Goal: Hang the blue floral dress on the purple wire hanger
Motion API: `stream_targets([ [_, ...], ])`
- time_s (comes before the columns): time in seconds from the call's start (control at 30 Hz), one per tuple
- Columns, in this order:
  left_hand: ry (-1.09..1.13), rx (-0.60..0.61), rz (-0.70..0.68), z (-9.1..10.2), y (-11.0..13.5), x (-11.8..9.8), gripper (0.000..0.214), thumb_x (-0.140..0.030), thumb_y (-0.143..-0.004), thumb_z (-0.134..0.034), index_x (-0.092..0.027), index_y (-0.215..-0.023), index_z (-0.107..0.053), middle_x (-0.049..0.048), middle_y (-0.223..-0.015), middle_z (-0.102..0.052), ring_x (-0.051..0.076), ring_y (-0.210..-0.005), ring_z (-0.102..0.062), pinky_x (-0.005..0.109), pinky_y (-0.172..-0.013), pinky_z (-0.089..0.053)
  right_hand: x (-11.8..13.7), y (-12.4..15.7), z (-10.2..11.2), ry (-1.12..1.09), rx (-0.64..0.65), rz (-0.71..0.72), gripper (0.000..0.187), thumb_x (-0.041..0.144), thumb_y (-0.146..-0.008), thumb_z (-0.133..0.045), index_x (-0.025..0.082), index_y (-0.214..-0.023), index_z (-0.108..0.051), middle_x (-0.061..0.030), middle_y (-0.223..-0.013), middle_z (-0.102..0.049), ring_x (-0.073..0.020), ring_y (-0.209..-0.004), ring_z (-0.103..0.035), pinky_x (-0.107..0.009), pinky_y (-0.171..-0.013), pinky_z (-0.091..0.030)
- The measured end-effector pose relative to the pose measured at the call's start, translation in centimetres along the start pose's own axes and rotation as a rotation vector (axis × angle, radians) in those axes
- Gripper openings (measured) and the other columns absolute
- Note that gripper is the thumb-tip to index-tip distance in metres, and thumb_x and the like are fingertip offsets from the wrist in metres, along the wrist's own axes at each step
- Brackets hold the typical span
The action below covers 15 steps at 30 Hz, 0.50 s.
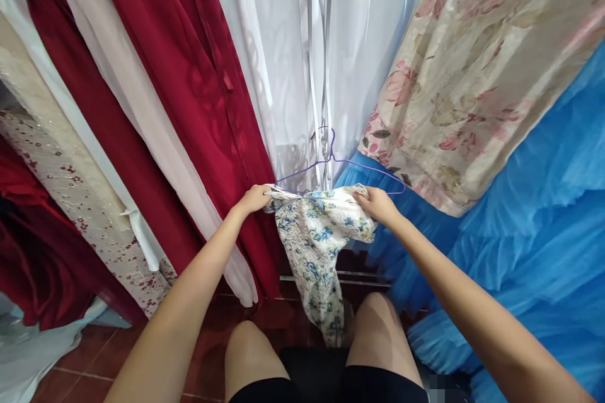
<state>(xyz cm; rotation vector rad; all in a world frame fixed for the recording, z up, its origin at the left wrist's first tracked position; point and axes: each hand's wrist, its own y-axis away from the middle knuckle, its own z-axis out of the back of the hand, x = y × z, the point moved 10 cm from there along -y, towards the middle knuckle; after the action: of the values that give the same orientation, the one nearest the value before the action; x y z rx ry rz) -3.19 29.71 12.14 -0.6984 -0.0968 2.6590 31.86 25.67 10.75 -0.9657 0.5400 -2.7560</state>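
A white floral garment point(314, 236) with blue and yellow flowers hangs down in front of my knees. Its upper edge lies along a thin purple hanger point(307, 168), whose hook points up toward white ribbons. My left hand point(254, 199) pinches the garment's left upper corner, near the hanger's left end. At the other side, my right hand point(375, 203) grips the right upper corner, just below the hanger's bar. The right end of the hanger sticks out bare beyond that hand. Folds hide the garment's exact cut.
Dark red gowns point(161, 63) and a pale pink one hang on the left. White gowns point(278, 25) with ribbons point(312, 63) hang ahead. To the right are a beige floral dress point(454, 88) and blue ruffled tulle point(534, 220). Below is a red tiled floor point(89, 352).
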Motion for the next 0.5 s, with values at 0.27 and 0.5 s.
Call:
stream_targets([
  [0.27, -0.009, 0.0, -0.065, 0.6, -0.4, -1.2, 0.02, -0.015, -0.067, -0.046, -0.016, -0.07, -0.066, 0.0014, -0.069, -0.067, 0.016, -0.063, -0.057, 0.023, -0.062, -0.041, 0.1, 2.8, -0.5, -0.056, 0.035, 0.033, 0.033, 0.043, -0.092, -0.052, 0.016, -0.085, -0.071, -0.0058, -0.071, -0.072, -0.0209, -0.065, -0.062, -0.026, -0.058, -0.037],
  [0.5, -0.022, -0.171, -0.261, 3.3, -0.4, -9.4, 0.012, -0.016, -0.07, -0.049, -0.018, -0.077, -0.059, 0.0003, -0.078, -0.062, 0.016, -0.072, -0.055, 0.024, -0.066, -0.039, 2.2, 3.7, -1.7, -0.04, 0.098, 0.043, 0.028, 0.037, -0.09, -0.054, 0.018, -0.076, -0.069, -0.0059, -0.071, -0.071, -0.0225, -0.069, -0.065, -0.026, -0.058, -0.039],
])
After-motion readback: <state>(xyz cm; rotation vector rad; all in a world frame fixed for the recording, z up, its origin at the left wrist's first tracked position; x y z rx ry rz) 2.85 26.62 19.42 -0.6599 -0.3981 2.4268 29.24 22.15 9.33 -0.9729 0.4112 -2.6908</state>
